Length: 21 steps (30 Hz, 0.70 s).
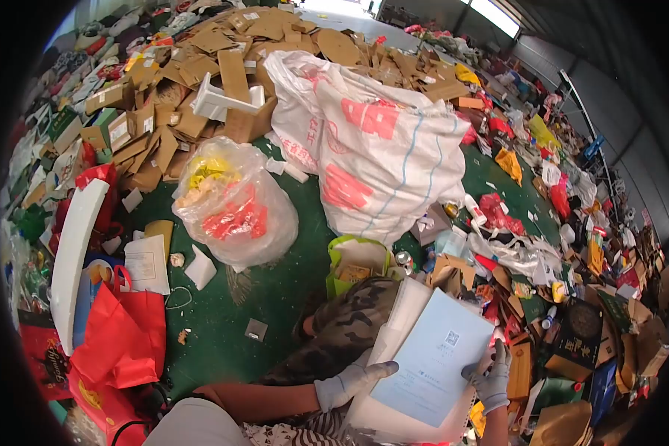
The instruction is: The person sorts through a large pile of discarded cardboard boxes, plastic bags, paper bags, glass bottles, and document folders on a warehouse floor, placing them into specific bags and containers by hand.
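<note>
A light blue booklet (437,349) with a QR code on its cover lies on top of white papers (394,327) over my lap. My left hand (355,383), in a grey-white work glove, grips the left edge of this stack with the thumb on top. On the right edge, my gloved right hand (489,375) holds the stack with its thumb over the booklet. Fingers under the papers are partly hidden. Just beyond the stack stands a green bag (355,264) with cardboard in it.
A large white woven sack (386,149) and a clear plastic bag (234,204) stand ahead on the green floor (223,320). Cardboard (201,67) is heaped behind them. Red bags (123,334) and white foam (78,260) lie left; mixed waste (565,297) piles up right.
</note>
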Tool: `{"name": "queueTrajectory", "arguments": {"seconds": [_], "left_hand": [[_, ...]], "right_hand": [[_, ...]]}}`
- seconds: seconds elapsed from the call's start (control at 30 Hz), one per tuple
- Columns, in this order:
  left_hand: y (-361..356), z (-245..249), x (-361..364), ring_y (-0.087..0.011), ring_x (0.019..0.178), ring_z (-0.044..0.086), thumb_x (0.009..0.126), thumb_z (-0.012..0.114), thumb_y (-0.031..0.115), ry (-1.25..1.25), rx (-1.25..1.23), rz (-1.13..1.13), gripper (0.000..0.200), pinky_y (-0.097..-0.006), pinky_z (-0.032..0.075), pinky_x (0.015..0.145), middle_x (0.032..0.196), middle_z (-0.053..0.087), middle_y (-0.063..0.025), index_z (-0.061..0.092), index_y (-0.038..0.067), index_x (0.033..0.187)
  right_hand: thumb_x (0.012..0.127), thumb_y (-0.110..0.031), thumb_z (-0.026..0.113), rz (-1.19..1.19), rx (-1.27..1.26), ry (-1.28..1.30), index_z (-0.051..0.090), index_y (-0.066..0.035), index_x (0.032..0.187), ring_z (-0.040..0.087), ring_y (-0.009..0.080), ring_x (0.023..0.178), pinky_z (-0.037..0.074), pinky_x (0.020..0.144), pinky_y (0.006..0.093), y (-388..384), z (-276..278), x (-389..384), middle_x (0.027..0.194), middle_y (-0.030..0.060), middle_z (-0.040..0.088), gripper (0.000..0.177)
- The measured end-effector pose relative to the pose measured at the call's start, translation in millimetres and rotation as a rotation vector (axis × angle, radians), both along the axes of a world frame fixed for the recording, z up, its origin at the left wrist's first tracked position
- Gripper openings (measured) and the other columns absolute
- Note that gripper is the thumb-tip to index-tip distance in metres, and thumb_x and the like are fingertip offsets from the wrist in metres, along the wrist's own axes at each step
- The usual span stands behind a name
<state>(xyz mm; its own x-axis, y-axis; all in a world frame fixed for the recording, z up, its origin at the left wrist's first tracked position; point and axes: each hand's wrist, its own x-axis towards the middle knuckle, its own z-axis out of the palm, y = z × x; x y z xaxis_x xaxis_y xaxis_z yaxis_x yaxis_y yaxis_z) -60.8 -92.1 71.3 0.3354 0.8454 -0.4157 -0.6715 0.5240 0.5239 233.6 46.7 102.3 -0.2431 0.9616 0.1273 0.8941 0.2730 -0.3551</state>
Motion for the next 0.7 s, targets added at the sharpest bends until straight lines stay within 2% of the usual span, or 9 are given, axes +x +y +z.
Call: {"name": "queueTrajectory", "arguments": {"seconds": [0.03, 0.1, 0.13, 0.23, 0.33, 0.4, 0.43, 0.57, 0.7], "left_hand": [[1, 3, -1, -0.0165, 0.113, 0.05, 0.084, 0.064, 0.023, -0.115, 0.003, 0.012, 0.064, -0.0267, 0.039, 0.095, 0.125, 0.052, -0.0116, 0.034, 0.001, 0.135], [3, -15, 6, -0.0152, 0.111, 0.05, 0.083, 0.065, 0.023, 0.068, 0.036, -0.006, 0.062, -0.0265, 0.04, 0.094, 0.124, 0.052, -0.0099, 0.036, 0.001, 0.133], [4, -24, 8, -0.0146, 0.109, 0.05, 0.083, 0.066, 0.023, 0.156, 0.044, -0.021, 0.061, -0.0264, 0.04, 0.093, 0.123, 0.052, -0.009, 0.037, 0.001, 0.133], [-3, -18, 8, -0.0126, 0.102, 0.05, 0.082, 0.067, 0.022, 0.236, 0.14, 0.133, 0.059, -0.0258, 0.041, 0.089, 0.114, 0.054, -0.0058, 0.04, 0.001, 0.13], [-6, -23, 7, -0.0098, 0.096, 0.049, 0.082, 0.067, 0.021, 0.205, 0.105, 0.195, 0.053, -0.0242, 0.04, 0.086, 0.106, 0.054, -0.0022, 0.044, 0.002, 0.126], [-5, -22, 9, -0.0095, 0.093, 0.049, 0.083, 0.064, 0.017, 0.283, 0.123, 0.187, 0.04, -0.0251, 0.042, 0.084, 0.102, 0.054, -0.0011, 0.049, 0.004, 0.118], [-5, -20, 11, -0.0093, 0.092, 0.05, 0.084, 0.063, 0.014, 0.21, 0.108, 0.219, 0.035, -0.0257, 0.042, 0.083, 0.099, 0.055, -0.0006, 0.05, 0.005, 0.115], [-6, -25, 15, -0.0099, 0.086, 0.053, 0.085, 0.062, 0.014, 0.281, 0.036, 0.214, 0.03, -0.0247, 0.045, 0.079, 0.096, 0.058, -0.002, 0.053, 0.003, 0.11], [-5, -34, 15, -0.0119, 0.093, 0.053, 0.085, 0.062, 0.018, 0.352, 0.037, 0.147, 0.041, -0.0262, 0.043, 0.084, 0.103, 0.056, -0.005, 0.048, 0.001, 0.12]], "right_hand": [[0.053, -0.005, 0.082, 0.017, -0.038, 0.065, 0.023, -0.008, 0.139, 0.046, 0.027, 0.112, 0.049, 0.083, 0.0322, 8, 1, -4, 0.133, 0.0111, 0.033, 0.104], [0.053, -0.013, 0.085, 0.047, -0.115, 0.195, 0.026, -0.008, 0.138, 0.043, 0.0311, 0.116, 0.05, 0.081, 0.0371, 24, 8, -16, 0.136, 0.0116, 0.029, 0.104], [0.052, -0.019, 0.087, -0.008, -0.436, 0.561, 0.027, -0.009, 0.137, 0.041, 0.0328, 0.118, 0.046, 0.087, 0.0396, 32, 15, -33, 0.135, 0.0118, 0.032, 0.104], [0.059, -0.028, 0.085, 0.112, -0.687, 0.758, 0.038, -0.008, 0.13, 0.043, 0.0311, 0.117, 0.044, 0.092, 0.0399, 87, -51, 21, 0.129, 0.0111, 0.042, 0.088], [0.059, -0.033, 0.083, 0.198, -0.51, 0.536, 0.042, -0.008, 0.127, 0.043, 0.0295, 0.117, 0.043, 0.094, 0.0377, 87, -25, 0, 0.129, 0.0101, 0.044, 0.084], [0.057, -0.033, 0.083, 0.219, -0.277, 0.176, 0.044, -0.007, 0.125, 0.041, 0.0306, 0.119, 0.039, 0.097, 0.0386, 67, 7, -13, 0.13, 0.0117, 0.044, 0.083], [0.056, -0.033, 0.083, 0.246, -0.094, -0.099, 0.045, -0.006, 0.125, 0.038, 0.0322, 0.122, 0.036, 0.1, 0.0403, 53, 23, -27, 0.131, 0.0137, 0.043, 0.083], [0.05, -0.03, 0.085, 0.125, 0.029, -0.182, 0.05, -0.006, 0.121, 0.034, 0.0355, 0.124, 0.03, 0.103, 0.0415, 22, 29, -30, 0.132, 0.0175, 0.04, 0.083], [0.052, -0.03, 0.084, 0.163, 0.129, -0.146, 0.054, -0.009, 0.113, 0.029, 0.0387, 0.126, 0.029, 0.102, 0.0468, 8, 29, -29, 0.134, 0.0166, 0.036, 0.071]]}}
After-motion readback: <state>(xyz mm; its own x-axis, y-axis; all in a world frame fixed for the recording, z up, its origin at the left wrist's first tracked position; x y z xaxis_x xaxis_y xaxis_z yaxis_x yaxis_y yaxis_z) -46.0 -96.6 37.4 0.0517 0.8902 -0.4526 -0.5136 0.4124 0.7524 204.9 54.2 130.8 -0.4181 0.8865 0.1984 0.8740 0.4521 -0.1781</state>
